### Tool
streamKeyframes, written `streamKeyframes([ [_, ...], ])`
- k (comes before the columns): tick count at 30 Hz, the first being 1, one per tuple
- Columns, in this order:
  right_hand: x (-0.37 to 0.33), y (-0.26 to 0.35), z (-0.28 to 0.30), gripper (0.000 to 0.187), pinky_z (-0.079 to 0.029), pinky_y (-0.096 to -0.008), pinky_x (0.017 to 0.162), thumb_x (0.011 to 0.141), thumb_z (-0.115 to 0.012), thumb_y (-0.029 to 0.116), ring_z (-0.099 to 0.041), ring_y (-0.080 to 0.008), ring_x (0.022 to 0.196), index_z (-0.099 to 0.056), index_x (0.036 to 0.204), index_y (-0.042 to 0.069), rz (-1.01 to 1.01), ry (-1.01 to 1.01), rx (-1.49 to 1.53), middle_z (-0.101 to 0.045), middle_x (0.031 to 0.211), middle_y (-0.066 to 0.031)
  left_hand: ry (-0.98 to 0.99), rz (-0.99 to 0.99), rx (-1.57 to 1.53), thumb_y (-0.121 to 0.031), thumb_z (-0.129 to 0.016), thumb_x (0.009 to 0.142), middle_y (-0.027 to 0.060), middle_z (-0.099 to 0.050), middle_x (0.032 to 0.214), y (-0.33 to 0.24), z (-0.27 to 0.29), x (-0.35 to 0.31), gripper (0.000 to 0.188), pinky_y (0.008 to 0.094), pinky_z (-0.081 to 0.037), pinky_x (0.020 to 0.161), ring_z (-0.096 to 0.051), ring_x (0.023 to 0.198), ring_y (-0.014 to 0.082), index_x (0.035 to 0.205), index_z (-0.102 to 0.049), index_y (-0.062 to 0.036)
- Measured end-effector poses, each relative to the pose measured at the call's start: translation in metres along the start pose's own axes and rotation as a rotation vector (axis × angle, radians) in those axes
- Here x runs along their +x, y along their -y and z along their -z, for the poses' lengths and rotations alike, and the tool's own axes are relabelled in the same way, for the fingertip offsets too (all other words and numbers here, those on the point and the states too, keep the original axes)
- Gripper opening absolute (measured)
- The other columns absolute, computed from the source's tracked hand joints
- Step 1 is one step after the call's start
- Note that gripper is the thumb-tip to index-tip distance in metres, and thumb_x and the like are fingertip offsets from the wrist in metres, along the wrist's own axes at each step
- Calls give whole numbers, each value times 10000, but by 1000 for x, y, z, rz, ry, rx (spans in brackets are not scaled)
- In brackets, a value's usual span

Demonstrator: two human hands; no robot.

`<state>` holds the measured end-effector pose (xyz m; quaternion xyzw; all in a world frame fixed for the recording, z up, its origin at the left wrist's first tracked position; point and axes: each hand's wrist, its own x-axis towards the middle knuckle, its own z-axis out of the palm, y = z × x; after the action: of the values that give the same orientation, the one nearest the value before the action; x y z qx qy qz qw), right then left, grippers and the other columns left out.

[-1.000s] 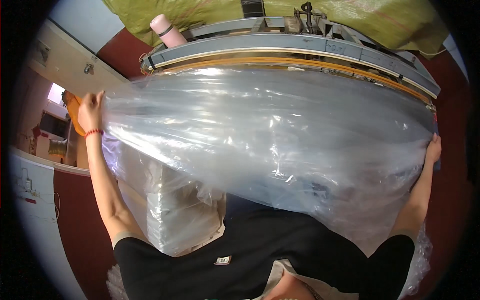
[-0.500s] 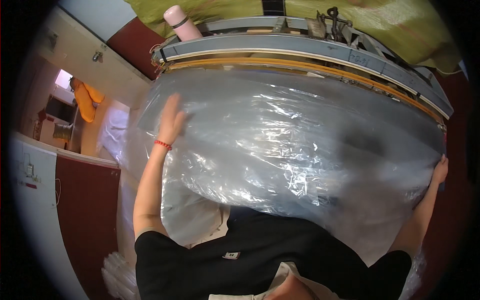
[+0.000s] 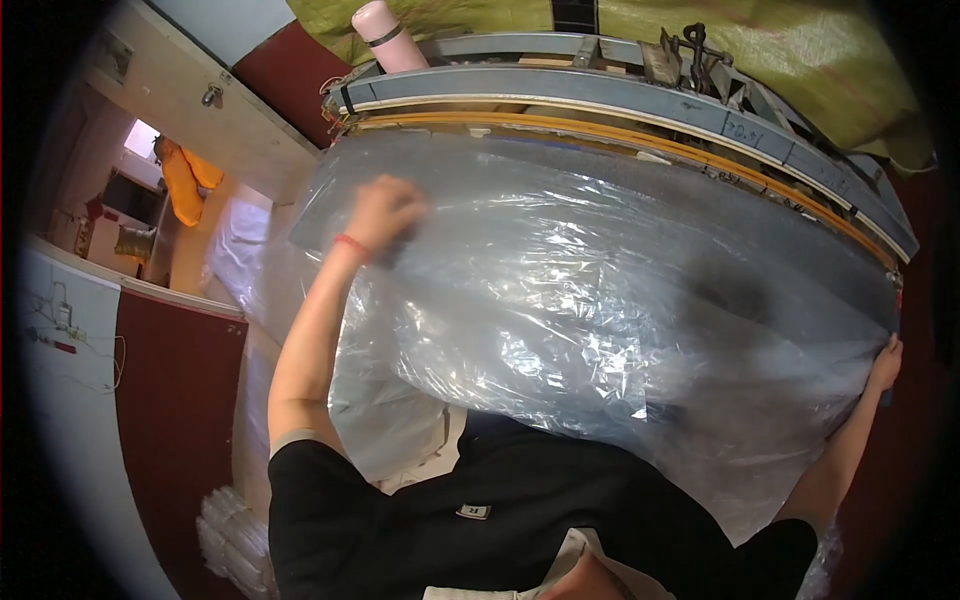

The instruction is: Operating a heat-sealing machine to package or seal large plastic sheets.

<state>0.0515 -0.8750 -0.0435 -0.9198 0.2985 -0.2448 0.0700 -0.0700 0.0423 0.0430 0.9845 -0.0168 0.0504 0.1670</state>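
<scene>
The plastic sheet [image 3: 600, 300] lies spread over the worktop [image 3: 330, 215], covering it from left edge to right edge; the left hand [image 3: 385, 210] rests on the sheet near the far left corner; the right hand [image 3: 885, 362] is at its right edge; behind the worktop's far edge runs a metal rail [image 3: 640, 95]; a bottle [image 3: 385, 35] stands behind the rail, toward the left.

Left hand [image 3: 385, 212] raised, fingers curled – right hand [image 3: 884, 362] outstretched, gripping.
</scene>
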Motion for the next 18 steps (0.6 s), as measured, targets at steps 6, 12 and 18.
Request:
streamKeyframes([
  [6,3,-6,-9,449,-408,-437,735,870,-308,478,-506,-369,935,-516,1079,140,30,-53,5,-559,1028,-139,-94,148,-387,-205,-559,733,120,-606,788,20,-13,18,180,361,-433,707,-558,784,262,787,-617,-43],
  [12,38,-86,-15,434,-414,-339,767,877,-392,413,-544,-239,898,-520,1095,60,87,-6,350,-588,982,-116,-341,73,118,-189,-618,739,59,-607,747,3,-47,72,114,353,-390,772,-557,749,200,797,-612,-90],
  [18,-27,-42,55,470,-356,-279,865,856,-471,398,-480,-179,998,-499,1155,36,-204,25,936,-527,1104,-73,-407,41,266,-202,-624,724,27,-607,743,-11,-54,67,109,395,-338,814,-546,775,219,788,-608,-115],
])
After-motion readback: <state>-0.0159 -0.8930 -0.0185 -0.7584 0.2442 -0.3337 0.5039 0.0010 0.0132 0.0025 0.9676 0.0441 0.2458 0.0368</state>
